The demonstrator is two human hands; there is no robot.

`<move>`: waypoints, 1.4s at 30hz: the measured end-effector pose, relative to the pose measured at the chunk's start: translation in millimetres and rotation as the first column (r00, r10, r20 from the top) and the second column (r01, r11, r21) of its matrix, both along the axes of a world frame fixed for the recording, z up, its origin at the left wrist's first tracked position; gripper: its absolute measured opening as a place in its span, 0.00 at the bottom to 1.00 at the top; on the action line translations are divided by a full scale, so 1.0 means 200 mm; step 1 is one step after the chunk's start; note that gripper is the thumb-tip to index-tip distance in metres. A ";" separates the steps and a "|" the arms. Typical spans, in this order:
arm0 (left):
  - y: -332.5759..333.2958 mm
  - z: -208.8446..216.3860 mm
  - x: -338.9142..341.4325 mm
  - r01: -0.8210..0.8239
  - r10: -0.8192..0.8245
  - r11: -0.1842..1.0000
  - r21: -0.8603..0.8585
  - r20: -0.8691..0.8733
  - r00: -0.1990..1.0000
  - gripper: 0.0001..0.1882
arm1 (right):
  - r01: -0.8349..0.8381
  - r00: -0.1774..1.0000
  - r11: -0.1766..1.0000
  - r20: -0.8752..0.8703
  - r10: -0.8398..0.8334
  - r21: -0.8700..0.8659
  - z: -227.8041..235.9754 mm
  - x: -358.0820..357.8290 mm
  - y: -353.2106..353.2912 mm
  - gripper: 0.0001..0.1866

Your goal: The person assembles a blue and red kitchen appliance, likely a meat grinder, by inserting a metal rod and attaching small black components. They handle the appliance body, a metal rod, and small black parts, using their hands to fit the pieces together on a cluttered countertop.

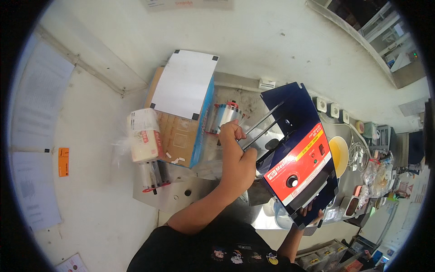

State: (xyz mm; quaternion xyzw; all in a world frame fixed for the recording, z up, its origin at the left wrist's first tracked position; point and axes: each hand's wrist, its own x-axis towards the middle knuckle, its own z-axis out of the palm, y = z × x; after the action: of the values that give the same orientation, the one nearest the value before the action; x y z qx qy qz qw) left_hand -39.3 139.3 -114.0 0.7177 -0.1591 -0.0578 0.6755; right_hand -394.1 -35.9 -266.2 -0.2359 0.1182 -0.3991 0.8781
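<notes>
Keeping the dark blue machine (297,174) tilted takes both hands, and its red face points toward the body. The right hand (316,219) sits at its lower corner, mostly hidden, so I cannot tell how firmly it holds. The left hand (238,158) is clenched, apparently around the ends of the two metal rods (264,128) on the machine's left side. Whether the underside bears on anything cannot be seen.

A slip seems likeliest at that lower corner: the smooth panel could slide off the right fingers, and the weight would then swing on the rods and twist the left wrist. Tipping further near could also press the machine on the pale blue container (283,220) below it.

As for edges, the steel counter (204,188) ends close to the body, leaving little margin at the near side. To the right, the yellow bowl (340,154) stands just beside the panel, with tangled cables (359,156) past it. To the left, the cardboard box (179,138) walls off movement, and a red-ended roller (229,113) narrows the gap. At the far side, the wall sockets (334,110) limit backward tilting.
</notes>
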 end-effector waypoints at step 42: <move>-0.36 0.11 0.36 0.097 -0.121 0.989 0.111 0.236 0.964 0.26 | -0.063 0.614 0.924 -0.745 -0.263 -0.378 -0.14 0.40 0.38 0.23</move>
State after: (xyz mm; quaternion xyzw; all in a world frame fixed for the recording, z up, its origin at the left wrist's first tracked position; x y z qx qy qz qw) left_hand 33.2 67.6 -92.1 0.7420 -0.2766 -0.0146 0.6105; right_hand -314.2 39.8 -294.2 -0.5384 0.4255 -0.3198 0.6533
